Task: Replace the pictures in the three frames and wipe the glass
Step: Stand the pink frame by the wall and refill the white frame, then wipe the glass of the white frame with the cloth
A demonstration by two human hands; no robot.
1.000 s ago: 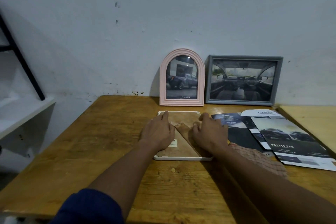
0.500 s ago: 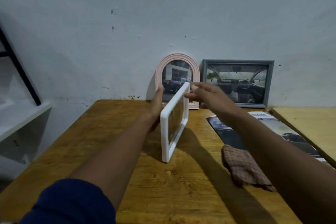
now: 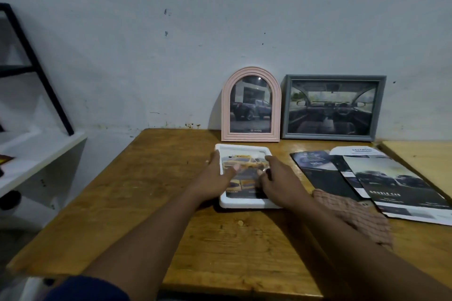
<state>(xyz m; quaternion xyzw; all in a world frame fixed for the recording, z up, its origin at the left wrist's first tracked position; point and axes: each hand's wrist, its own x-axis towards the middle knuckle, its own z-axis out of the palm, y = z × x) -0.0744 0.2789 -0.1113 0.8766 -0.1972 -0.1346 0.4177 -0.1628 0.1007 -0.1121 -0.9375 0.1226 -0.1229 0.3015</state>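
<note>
White frame (image 3: 244,203) is down flat on the table (image 3: 146,190), glass up, a yellow-car picture (image 3: 247,166) showing through. Its long axis runs straight away from the person toward the wall, short bottom edge nearest the body.

Both hands are on it. Left hand (image 3: 215,176) lies across the left rim, fingers spread and reaching onto the glass: a flat, open grip that presses and pinches nothing. Right hand (image 3: 281,178) covers the right side, index stretched forward, the other fingers bent lightly onto the glass. That grip looks relaxed too, closed round nothing.

Now the key relation. The checked cloth (image 3: 354,217) sits crumpled to the right of the frame, just beside the right forearm and well away from the left hand. For the wipe, I'd judge the right hand is nearer and reaches sideways, while the left steadies the frame.

Behind, the pink arched frame (image 3: 250,137) and grey frame (image 3: 332,77) lean upright against the wall. Brochures (image 3: 391,186) fan out on the right.
</note>
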